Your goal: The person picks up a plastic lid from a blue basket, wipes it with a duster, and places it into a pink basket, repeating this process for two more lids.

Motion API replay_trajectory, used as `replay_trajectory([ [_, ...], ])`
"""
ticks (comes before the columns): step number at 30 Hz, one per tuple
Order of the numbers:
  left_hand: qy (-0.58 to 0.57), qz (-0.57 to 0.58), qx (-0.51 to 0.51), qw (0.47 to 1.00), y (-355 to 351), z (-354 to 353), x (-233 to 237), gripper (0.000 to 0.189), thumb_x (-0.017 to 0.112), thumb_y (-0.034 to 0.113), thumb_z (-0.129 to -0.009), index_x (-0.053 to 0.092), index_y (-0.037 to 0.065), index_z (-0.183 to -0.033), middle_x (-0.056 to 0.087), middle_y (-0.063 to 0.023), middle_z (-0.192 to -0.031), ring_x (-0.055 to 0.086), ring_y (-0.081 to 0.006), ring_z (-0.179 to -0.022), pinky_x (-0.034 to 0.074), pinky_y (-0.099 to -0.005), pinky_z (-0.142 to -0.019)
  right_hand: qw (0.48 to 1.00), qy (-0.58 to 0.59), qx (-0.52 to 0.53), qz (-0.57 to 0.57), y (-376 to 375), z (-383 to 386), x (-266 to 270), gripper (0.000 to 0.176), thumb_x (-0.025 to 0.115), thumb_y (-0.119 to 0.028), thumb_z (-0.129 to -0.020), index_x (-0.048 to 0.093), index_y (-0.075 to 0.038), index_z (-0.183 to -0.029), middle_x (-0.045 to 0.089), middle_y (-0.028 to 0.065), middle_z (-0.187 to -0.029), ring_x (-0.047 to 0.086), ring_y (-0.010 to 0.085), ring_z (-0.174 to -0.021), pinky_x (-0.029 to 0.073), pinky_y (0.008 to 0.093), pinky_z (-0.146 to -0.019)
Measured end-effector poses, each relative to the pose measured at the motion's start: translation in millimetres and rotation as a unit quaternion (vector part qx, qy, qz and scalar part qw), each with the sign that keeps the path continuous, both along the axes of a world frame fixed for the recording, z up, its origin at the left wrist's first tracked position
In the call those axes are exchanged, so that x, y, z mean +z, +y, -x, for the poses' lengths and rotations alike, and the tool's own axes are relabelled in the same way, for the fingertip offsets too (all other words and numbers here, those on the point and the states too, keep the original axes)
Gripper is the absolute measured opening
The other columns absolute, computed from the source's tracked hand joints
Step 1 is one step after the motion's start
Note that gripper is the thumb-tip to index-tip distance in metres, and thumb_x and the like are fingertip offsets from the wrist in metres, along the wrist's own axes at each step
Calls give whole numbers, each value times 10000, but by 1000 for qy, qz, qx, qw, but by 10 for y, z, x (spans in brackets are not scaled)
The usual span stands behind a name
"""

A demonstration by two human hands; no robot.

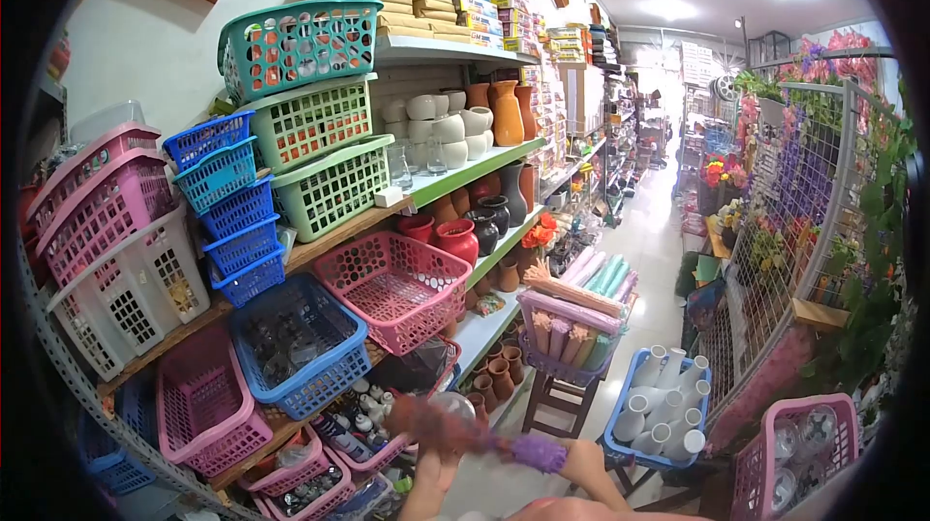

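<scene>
At the bottom middle, a motion-smeared duster-like thing (477, 438) has a reddish-brown head on the left and a fuzzy purple part on the right. My right hand (586, 471) closes around its purple end. My left hand (436, 471) is raised just below the brown head, which covers its fingers. Behind the head shows a round, clear, glass-like thing (453, 407); whether the left hand holds it cannot be made out. White bottles (373, 405) fill a pink basket left of my left hand.
Shelves on the left carry a blue basket (334, 376), a pink basket (397, 322) and stacked green baskets (329, 182). Ahead, rolled paper bundles (572, 298) stand on a stool (562, 414). Right are a blue basket of white vases (668, 405) and a pink basket (751, 468).
</scene>
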State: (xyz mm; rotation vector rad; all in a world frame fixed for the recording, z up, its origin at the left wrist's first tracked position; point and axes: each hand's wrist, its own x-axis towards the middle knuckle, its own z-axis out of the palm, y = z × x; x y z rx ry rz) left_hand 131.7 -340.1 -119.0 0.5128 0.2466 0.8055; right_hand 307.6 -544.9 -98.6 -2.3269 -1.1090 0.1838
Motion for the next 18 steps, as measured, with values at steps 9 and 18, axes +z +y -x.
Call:
replay_trajectory([
  [9,-77,86,-25,993,-146,-64,-98,459,533,73,-860,433,172,-1296,547,-114,-1263,521,-318,-1182,389,-588,-1009,1000,-20,4,16,-38,-135,39,374,672,-439,-705,709,-150,-939,647,178,-715,636,371,-705,507,441,-638],
  [18,-99,66,4,993,-274,-19,-287,556,511,-15,-868,368,259,-1330,442,-81,-1337,473,-312,-1220,402,-597,-993,998,1,52,22,-39,-268,-92,327,695,-345,-689,676,-73,-870,645,200,-726,635,383,-728,497,459,-650],
])
